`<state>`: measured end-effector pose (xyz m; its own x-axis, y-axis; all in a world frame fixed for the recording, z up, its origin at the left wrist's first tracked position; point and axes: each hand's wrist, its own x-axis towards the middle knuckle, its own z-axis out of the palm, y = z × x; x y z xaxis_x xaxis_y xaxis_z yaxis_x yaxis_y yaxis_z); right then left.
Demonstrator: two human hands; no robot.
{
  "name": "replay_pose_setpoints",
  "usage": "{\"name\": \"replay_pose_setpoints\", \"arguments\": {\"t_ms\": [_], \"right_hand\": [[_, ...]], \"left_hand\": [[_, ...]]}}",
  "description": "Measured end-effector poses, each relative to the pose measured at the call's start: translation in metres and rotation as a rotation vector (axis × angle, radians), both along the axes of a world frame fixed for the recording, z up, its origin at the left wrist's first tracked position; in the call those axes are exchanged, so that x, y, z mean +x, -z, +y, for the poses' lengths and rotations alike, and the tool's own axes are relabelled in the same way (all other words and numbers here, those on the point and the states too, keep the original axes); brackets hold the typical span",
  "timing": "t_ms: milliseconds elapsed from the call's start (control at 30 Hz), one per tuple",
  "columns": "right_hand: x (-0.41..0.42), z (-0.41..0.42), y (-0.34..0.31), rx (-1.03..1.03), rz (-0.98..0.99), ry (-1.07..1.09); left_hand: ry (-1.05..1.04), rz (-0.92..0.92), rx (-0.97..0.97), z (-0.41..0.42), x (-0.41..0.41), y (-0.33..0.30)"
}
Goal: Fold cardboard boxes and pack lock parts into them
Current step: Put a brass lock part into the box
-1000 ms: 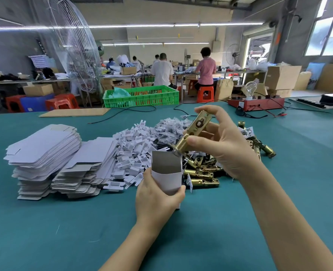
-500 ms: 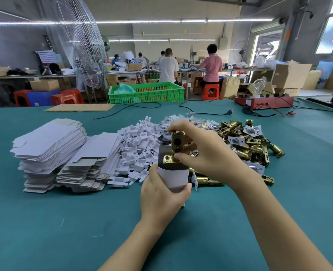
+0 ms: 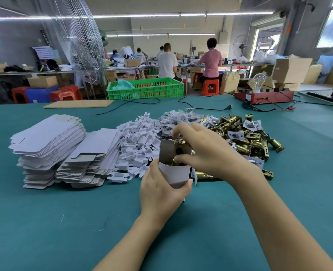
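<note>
My left hand (image 3: 161, 189) grips a small white cardboard box (image 3: 176, 173), held upright with its top flap open. My right hand (image 3: 202, 151) pinches a brass lock latch (image 3: 178, 147) whose lower part sits inside the box mouth. A pile of brass latches (image 3: 253, 137) lies just right of my hands. White plastic inserts (image 3: 138, 141) are heaped behind the box. Two stacks of flat white box blanks (image 3: 50, 141) stand to the left. Small bagged screw packs (image 3: 181, 118) lie behind the inserts.
The green table (image 3: 64, 222) stretches wide in front of me. At its far edge are a green crate (image 3: 148, 89), a cardboard sheet (image 3: 79, 104), black cables (image 3: 204, 108) and a red box with a bulb (image 3: 263, 94). People sit working beyond.
My right hand has brought the brass latch down from above the box and pushed it lower into the opening. My left hand has kept its hold on the box.
</note>
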<state>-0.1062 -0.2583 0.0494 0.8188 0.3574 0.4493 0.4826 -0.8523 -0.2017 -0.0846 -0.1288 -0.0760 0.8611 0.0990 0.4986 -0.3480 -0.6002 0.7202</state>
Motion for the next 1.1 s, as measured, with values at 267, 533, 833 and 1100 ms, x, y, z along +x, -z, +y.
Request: {"name": "replay_pose_setpoints", "arguments": {"t_ms": [267,533,833,1100], "right_hand": [[-0.001,-0.007,-0.006,-0.104,-0.058,-0.004],[-0.001,-0.011,-0.004,-0.064,0.018,0.011],[-0.003,-0.009,-0.009,0.017,0.142,-0.138],[0.002,-0.014,-0.006,0.053,0.143,-0.119]], "left_hand": [[-0.002,-0.011,-0.010,-0.001,-0.001,-0.001],[0.001,-0.054,-0.005,-0.003,-0.005,-0.003],[0.058,-0.162,-0.148,-0.003,-0.009,-0.001],[0.162,-0.046,-0.279,-0.001,-0.004,0.001]]}}
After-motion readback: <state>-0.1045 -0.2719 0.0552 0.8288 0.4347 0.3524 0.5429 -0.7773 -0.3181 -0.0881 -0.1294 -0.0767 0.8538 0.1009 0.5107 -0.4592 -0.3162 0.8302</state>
